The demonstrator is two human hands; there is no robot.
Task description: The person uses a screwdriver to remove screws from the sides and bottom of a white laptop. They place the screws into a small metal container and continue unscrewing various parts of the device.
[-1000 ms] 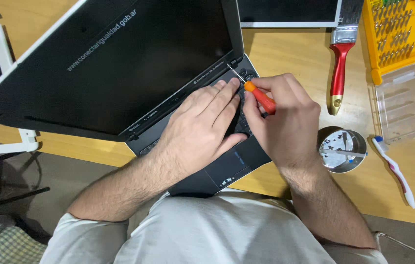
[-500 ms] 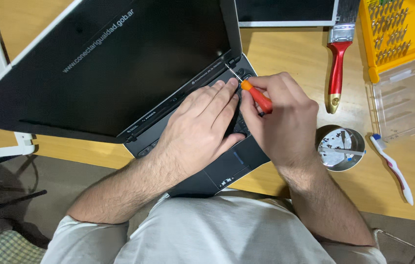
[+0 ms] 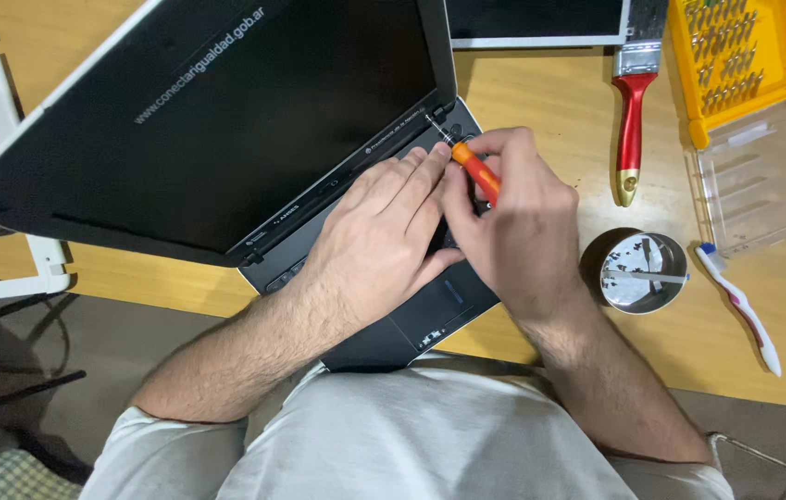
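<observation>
A black laptop [image 3: 226, 139] lies open on the wooden surface [image 3: 541, 102], its near edge overhanging toward the person's lap. The right hand [image 3: 513, 231] holds a small orange-handled screwdriver [image 3: 474, 171], fingers clamped around the handle, the thin metal tip angled far-left onto the laptop's right hinge corner. The left hand [image 3: 379, 236] lies flat on the keyboard area, fingers together and extended, their tips just beside the screwdriver's handle; it grips nothing.

The screwdriver looks light, stiff and slender, best pinched on the handle between thumb and fingertips; its fine tip could slip off a small screw head. The laptop seems rigid but fragile at the hinge and lid, so pressing on the base, as the left hand does, seems the safer hold.

To the right lie a red-handled paintbrush [image 3: 631, 130], a yellow bit tray [image 3: 736, 65] with its clear lid [image 3: 754, 185], a round metal dish [image 3: 638, 271], and a toothbrush [image 3: 740, 310].
</observation>
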